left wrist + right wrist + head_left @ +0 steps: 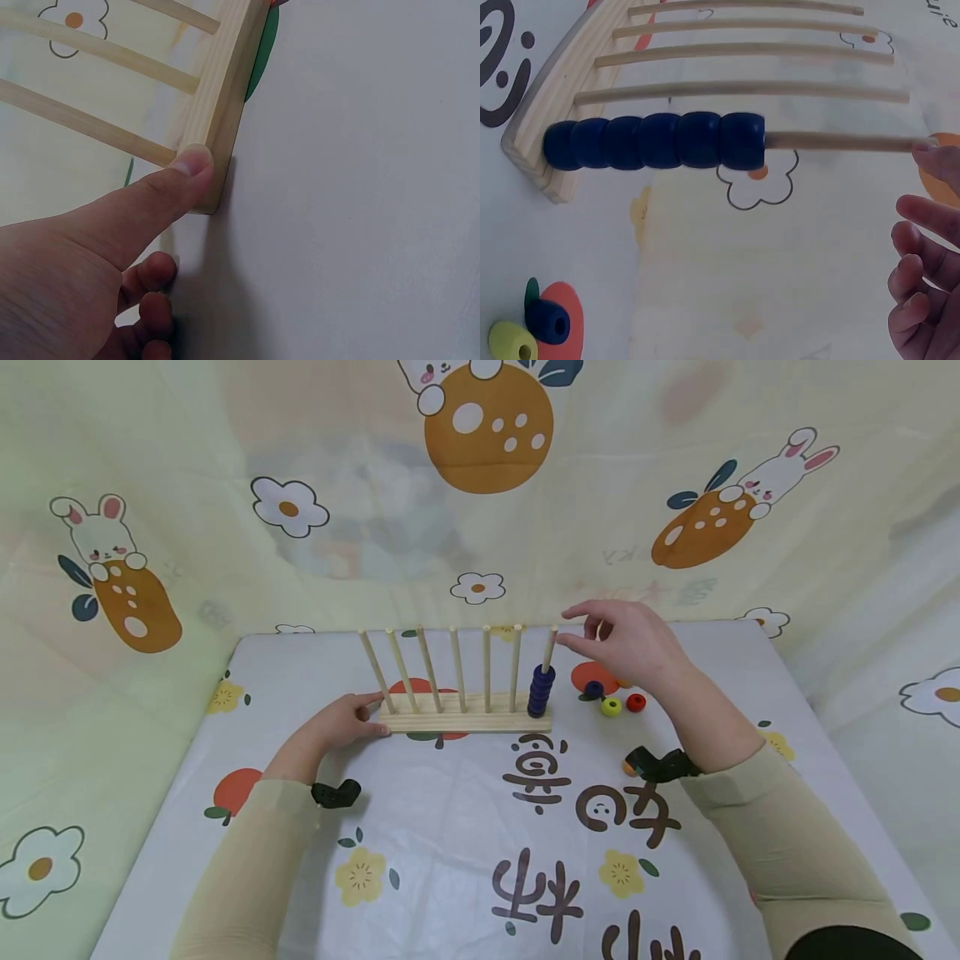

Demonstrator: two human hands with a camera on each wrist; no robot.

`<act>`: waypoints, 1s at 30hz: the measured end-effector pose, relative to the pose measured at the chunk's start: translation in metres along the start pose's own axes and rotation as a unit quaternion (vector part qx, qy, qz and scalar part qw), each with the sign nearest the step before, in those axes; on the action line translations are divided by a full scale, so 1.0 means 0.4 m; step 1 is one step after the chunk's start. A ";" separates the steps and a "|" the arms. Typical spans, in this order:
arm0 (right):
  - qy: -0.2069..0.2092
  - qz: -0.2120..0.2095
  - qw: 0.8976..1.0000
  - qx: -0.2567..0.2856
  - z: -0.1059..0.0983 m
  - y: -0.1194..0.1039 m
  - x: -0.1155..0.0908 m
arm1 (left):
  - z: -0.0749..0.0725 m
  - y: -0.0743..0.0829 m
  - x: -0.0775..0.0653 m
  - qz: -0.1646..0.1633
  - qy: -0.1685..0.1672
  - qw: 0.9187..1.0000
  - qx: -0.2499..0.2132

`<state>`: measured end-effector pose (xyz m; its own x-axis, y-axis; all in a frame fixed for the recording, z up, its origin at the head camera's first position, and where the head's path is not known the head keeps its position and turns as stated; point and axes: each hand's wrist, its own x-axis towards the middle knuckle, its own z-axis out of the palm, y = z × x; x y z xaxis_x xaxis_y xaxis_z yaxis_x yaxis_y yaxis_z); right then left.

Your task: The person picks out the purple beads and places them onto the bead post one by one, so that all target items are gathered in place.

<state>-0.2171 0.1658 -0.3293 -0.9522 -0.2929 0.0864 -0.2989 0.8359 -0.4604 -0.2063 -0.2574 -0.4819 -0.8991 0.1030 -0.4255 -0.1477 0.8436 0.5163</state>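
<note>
A wooden bead rack (465, 722) with a row of upright pegs stands on the table. Its rightmost peg (840, 141) carries a stack of several navy beads (541, 692), and bare wood shows above them. At the rack's left end, my left hand (341, 720) grips the base, with the thumb (180, 169) pressed on its front edge. Beside the top of the beaded peg is my right hand (633, 639), fingers loosely bent and nothing held. In the right wrist view one fingertip is right at the peg's tip.
Right of the rack lie a loose navy bead (593, 690), a yellow-green bead (611, 707) and a red bead (636, 702). An orange bead (628, 767) is partly hidden by the right wrist camera. A patterned curtain (360, 560) rises behind the table.
</note>
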 end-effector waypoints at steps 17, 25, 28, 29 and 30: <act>-0.027 0.042 0.999 -0.005 0.000 0.151 0.001 | -0.002 0.001 -0.002 0.002 -0.001 1.000 0.000; -0.052 0.071 0.996 0.008 -0.001 0.245 0.003 | -0.002 0.006 -0.005 0.001 -0.004 1.000 0.000; -0.065 0.079 0.995 0.012 0.003 0.277 0.002 | -0.003 0.004 -0.004 0.003 -0.006 1.000 0.000; -0.069 0.083 0.994 0.013 0.005 0.289 0.002 | -0.003 0.004 -0.004 0.004 -0.006 1.000 -0.001; -0.072 0.085 0.994 0.014 0.007 0.301 0.002 | -0.003 0.004 -0.003 0.004 -0.006 1.000 0.000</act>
<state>-0.2535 0.2651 -0.3871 -0.9694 -0.2132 -0.1214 -0.1301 0.8661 -0.4826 -0.2059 -0.2569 -0.4795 -0.8951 0.1164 -0.4303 -0.1406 0.8423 0.5203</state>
